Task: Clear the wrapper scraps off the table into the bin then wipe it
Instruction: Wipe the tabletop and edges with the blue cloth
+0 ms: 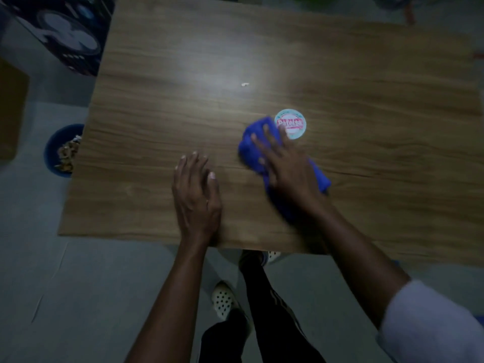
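Left hand (196, 195) lies flat on the tabletop (366, 74), fingers straight, bracing. Right hand (285, 163), fingers spread, presses the bunched blue cloth (251, 144). Its long axis slants near-right to far-left, its far end at the round label (293, 127). The risk: a swipe flicks that, or the white scrap (245, 84) beyond, onto the floor instead of into the bin (52, 153).

blue cloth (248, 144) on table (157, 121), white scrap (245, 84) — beyond

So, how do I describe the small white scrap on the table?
Look at the brown wood-grain table. Beyond the right hand pressing the blue cloth, in the bright glare patch, lies the tiny white scrap. Unlike the round printed label, it is plain, irregular and alone.
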`<control>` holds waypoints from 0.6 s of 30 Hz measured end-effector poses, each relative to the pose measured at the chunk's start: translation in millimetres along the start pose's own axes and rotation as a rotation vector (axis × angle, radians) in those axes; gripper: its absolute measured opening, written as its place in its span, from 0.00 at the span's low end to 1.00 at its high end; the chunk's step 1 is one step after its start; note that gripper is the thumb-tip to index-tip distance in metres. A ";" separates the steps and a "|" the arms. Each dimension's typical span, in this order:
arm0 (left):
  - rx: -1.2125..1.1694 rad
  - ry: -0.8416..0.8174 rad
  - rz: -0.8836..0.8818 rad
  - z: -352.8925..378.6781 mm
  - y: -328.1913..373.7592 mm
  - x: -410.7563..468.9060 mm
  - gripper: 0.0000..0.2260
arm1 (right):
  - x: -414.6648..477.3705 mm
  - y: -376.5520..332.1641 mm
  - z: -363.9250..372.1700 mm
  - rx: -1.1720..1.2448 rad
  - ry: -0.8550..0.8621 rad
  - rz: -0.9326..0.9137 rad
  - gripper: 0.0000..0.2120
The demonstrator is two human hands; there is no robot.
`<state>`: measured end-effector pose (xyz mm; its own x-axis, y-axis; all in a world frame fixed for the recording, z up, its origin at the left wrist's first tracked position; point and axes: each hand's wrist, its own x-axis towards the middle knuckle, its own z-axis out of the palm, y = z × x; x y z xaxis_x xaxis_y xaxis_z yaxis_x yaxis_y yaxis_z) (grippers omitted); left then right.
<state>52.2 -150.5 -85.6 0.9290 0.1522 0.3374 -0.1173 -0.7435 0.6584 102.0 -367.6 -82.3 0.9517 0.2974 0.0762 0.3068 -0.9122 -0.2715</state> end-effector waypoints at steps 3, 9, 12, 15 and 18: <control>-0.002 0.079 -0.090 -5.2 1.6 -5.3 0.21 | 51.8 12.5 -7.6 -0.021 0.063 0.235 0.25; -0.116 0.067 -0.129 -11.7 2.8 -5.0 0.23 | 37.4 -28.5 -4.1 -0.048 0.087 0.192 0.26; -0.108 -0.003 -0.097 -12.8 4.2 -7.9 0.22 | -38.1 -78.3 2.1 0.000 0.016 -0.027 0.26; -0.066 -0.075 -0.040 -12.7 3.4 -14.3 0.21 | -98.8 -94.5 2.5 0.006 -0.058 -0.151 0.25; -0.032 -0.148 0.039 -15.5 3.0 -25.2 0.22 | -117.8 -55.5 -2.8 0.009 -0.031 -0.055 0.25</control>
<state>23.0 -146.5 -81.7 0.9649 0.0239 0.2617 -0.1633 -0.7258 0.6683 -27.1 -352.8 -73.5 0.9327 0.3554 0.0615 0.3581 -0.8919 -0.2760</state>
